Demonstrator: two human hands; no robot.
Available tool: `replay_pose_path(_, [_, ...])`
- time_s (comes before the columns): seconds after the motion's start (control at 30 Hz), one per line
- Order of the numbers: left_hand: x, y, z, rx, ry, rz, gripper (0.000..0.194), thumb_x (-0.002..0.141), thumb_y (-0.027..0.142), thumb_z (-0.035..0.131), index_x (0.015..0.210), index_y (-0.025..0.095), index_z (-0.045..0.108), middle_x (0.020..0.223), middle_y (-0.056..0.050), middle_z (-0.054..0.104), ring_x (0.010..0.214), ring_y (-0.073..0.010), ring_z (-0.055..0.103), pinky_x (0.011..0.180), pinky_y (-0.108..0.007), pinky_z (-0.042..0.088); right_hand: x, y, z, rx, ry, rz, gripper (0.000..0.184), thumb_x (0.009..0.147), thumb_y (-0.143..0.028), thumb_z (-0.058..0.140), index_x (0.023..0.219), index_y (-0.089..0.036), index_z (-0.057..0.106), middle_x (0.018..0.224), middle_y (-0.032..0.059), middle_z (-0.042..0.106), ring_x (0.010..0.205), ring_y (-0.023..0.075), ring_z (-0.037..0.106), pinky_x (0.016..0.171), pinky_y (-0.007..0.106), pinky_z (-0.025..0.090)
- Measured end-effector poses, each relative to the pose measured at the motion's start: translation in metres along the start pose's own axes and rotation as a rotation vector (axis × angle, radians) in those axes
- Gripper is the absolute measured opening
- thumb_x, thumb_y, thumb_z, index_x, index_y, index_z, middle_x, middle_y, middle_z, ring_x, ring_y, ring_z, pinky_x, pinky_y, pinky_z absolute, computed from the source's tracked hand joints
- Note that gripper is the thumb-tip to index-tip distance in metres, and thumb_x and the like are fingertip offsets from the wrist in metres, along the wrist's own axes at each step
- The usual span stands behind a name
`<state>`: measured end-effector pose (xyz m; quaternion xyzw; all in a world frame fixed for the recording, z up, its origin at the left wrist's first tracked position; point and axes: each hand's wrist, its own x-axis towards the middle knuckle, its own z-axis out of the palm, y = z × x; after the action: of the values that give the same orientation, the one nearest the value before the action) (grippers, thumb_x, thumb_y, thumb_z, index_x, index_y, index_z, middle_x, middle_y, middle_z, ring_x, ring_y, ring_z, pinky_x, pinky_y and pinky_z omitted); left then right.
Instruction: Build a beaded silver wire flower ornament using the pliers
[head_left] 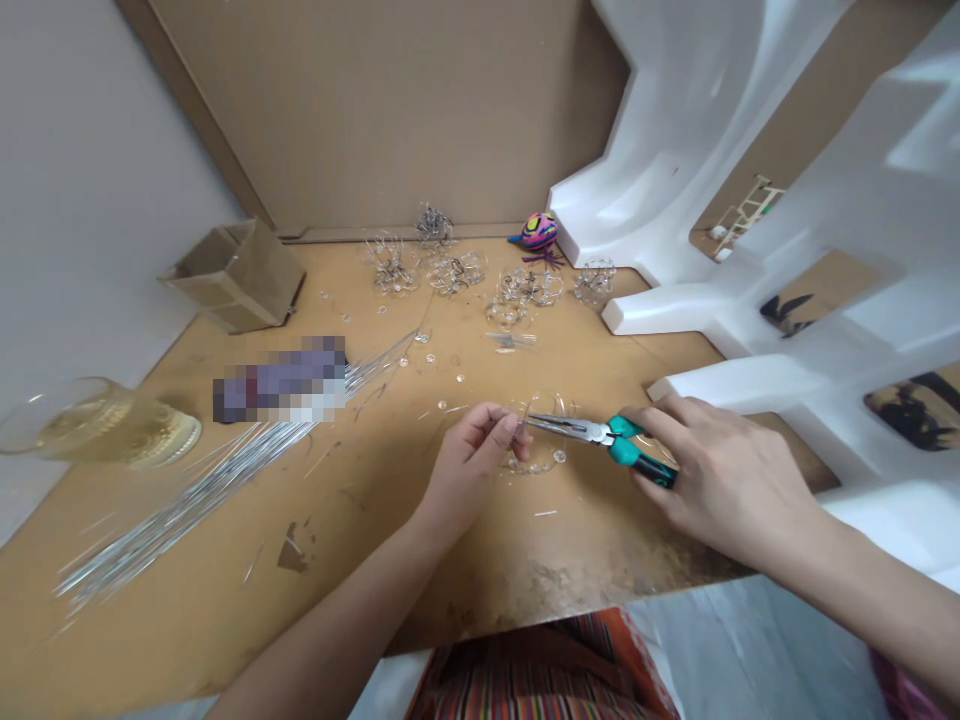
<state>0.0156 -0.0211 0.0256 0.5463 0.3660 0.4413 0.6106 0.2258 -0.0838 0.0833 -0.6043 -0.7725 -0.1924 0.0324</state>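
Observation:
My left hand (480,455) pinches a thin wire piece with clear beads (536,468) near the front of the table; part of the wire is hidden behind the fingers. My right hand (720,480) grips the teal and black handles of long-nose pliers (574,428). The plier tips point left and reach the wire right at my left fingertips. Whether the jaws are clamped on it I cannot tell. Several clear round beads (460,378) lie loose beyond my left hand, and a short cut bit of wire (546,513) lies in front.
A bundle of straight wires (195,500) lies at the left, beside a blurred-out item (281,380). Further left are a glass of yellowish liquid (120,430) and a cardboard box (240,275). Coiled beaded wire pieces (457,270) and a colourful ball (538,232) sit behind. White moulded foam (697,380) borders the right.

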Motion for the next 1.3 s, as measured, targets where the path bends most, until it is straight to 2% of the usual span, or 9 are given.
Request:
replay_pose_path(0.17, [-0.0032,0.0042,-0.0007,0.064,0.016,0.022,0.019,0.084,0.033,0.051,0.074,0.017,0.057,0.066,0.000,0.062,0.063,-0.0117,0.056,0.066,-0.024,0.044,0.0016,0.0003,-0.0014,0.005,0.010,-0.061,0.021,0.076,-0.036,0.051,0.090,-0.021,0.056,0.081,0.0055,0.056,0.068,0.0184,0.049,0.054,0.027,0.028])
replay_pose_path(0.43, [-0.0068,0.0087,-0.0022,0.082,0.033,0.039,0.019,0.084,0.032,0.051,0.073,0.018,0.057,0.064,0.001,0.062,0.061,-0.0114,0.057,0.064,-0.023,0.044,-0.0011,-0.0023,0.0020,-0.055,0.125,-0.096,0.026,0.076,-0.034,0.052,0.097,-0.019,0.057,0.091,0.0090,0.057,0.075,0.0212,0.050,0.063,0.030,0.035])
replay_pose_path(0.87, [-0.0060,0.0031,-0.0009,0.042,0.043,0.022,0.020,0.085,0.030,0.048,0.072,0.017,0.054,0.063,0.002,0.059,0.058,-0.0096,0.054,0.063,-0.022,0.042,-0.0026,-0.0025,0.0004,-0.156,0.182,-0.150,0.026,0.081,-0.037,0.049,0.097,-0.020,0.058,0.085,0.0084,0.059,0.071,0.0213,0.050,0.062,0.031,0.034])
replay_pose_path(1.3, [-0.0055,0.0026,-0.0031,0.007,0.020,0.029,0.019,0.085,0.029,0.049,0.072,0.016,0.055,0.065,0.003,0.059,0.056,-0.0075,0.053,0.061,-0.021,0.041,0.0038,0.0005,-0.0030,-0.086,0.190,-0.186,0.023,0.081,-0.035,0.049,0.094,-0.019,0.060,0.080,0.0066,0.059,0.064,0.0169,0.050,0.054,0.026,0.031])
